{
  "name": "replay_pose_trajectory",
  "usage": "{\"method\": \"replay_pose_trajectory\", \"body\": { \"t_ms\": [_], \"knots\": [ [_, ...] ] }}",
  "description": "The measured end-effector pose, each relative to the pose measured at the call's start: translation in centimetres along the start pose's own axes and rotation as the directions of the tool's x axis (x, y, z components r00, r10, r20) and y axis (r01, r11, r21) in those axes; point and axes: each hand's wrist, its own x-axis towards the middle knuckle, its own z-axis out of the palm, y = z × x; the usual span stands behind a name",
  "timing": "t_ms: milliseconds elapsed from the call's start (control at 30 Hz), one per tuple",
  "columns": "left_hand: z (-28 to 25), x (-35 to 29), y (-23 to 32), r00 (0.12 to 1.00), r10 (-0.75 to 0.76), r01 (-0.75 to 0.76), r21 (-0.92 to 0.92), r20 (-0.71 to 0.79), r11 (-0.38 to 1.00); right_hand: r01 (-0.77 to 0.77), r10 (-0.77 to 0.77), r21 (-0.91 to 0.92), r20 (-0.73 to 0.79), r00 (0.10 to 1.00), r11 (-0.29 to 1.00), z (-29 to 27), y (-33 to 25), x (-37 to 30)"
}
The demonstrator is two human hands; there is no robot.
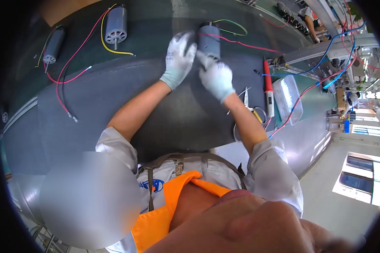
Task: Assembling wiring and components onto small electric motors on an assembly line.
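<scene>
Both my hands wear white gloves with pale green cuffs and meet over the dark bench mat, beside a grey cylindrical motor [210, 40]. My left hand [179, 59] is just left of this motor, its fingers curled and their dark tips blurred. Below the motor's near end is my right hand [217, 80], closed, with a blurred greyish streak at its fingertips pointing toward my left hand. What either hand holds cannot be made out. Green-yellow and red wires [240, 42] run out from the motor to the right.
Two more motors [116, 25] [54, 46] with red, yellow and black leads lie at the left. Right of my right forearm are scissors [246, 97], a red-handled tool [268, 80] and a clear plastic tray [289, 99]. Blue and red cables [325, 80] hang by a metal frame.
</scene>
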Motion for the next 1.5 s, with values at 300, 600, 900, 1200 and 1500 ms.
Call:
{"method": "replay_pose_trajectory", "body": {
  "t_ms": [300, 600, 900, 1200, 1500],
  "knots": [
    [-13.6, -9.4, 5.3, 0.977, -0.07, 0.06, 0.055, 0.204, 0.997, 0.272, -0.273, 0.271, -0.036, 0.961, 0.923, -3.2, -8.6, -15.8],
    [-17.1, -8.1, 2.6, 0.992, -0.038, 0.037, 0.01, 0.116, 0.999, 0.447, -0.453, -0.168, 0.003, 0.891, 0.878, 0.7, -3.5, -2.2],
    [-24.3, -6.7, 5.9, 0.063, -0.597, 0.833, 0.287, 0.799, 0.473, 0.291, -0.294, -0.157, 0.002, 0.956, 0.944, -18.8, -9.2, -7.2],
    [-17.5, -2.1, 11.0, 0.111, -0.679, 0.63, 0.477, 0.726, 0.613, 0.614, -0.826, 0.558, 0.301, 0.477, 0.558, 4.3, -27.4, -11.2],
    [-18.3, -6.7, 5.0, 0.399, -0.661, 0.594, 0.37, 0.636, 0.714, 0.511, -0.711, 0.722, -0.039, 0.702, 0.465, -4.2, -10.6, -11.1]
  ]
}}
